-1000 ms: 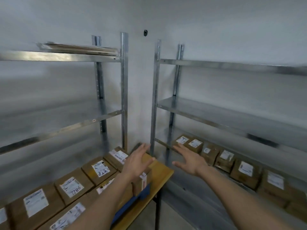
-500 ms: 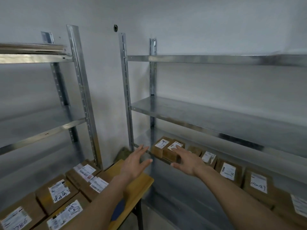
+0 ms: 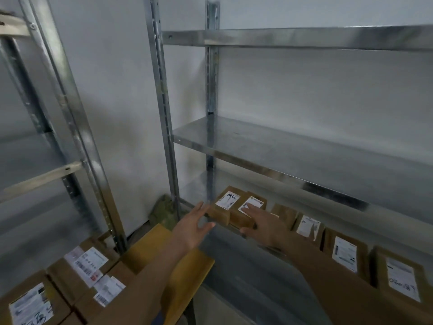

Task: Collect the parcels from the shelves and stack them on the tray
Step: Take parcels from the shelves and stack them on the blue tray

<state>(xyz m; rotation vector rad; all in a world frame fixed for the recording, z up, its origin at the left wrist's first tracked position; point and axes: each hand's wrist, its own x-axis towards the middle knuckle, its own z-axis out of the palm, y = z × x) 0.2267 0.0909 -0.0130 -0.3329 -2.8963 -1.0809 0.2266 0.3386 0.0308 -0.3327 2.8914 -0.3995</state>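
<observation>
Both hands have closed on the shelf — right hand now resting on the end parcel, left hand beside it, fingers spread — pickup imminent.

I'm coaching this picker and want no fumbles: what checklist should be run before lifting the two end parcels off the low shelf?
1. Both hands free: left hand and right hand hold nothing: ok.
2. Right hand on target: fingertips rest on the second parcel: ok.
3. Left hand at the end parcel: contact, cannot tell.
4. Shelf above leaves lifting room: ok.
5. Space on the tray: hidden by stacked parcels: cannot tell.
</observation>
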